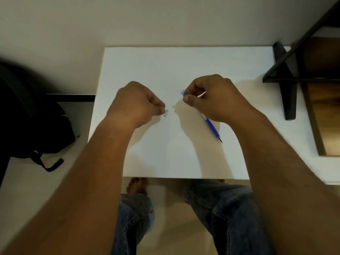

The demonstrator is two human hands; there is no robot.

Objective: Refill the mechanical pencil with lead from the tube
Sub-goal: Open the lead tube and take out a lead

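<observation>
A blue mechanical pencil (213, 129) lies on the white table (184, 61), tip pointing to the near right, its upper end hidden under my right wrist. My right hand (215, 100) is closed on a small translucent blue lead tube (182, 93), pinched between thumb and fingers above the table. My left hand (137, 103) is curled into a fist, its fingertips pinched at a small silver metal cap (166, 113) that sits right at the table surface. The two hands are a short distance apart, and the left one is slightly blurred.
A black stand with crossed bars (287, 78) occupies the table's right side, next to a wooden board (320, 115). A dark backpack (27, 115) lies on the floor to the left. My knees in jeans (220, 214) are below the table's near edge.
</observation>
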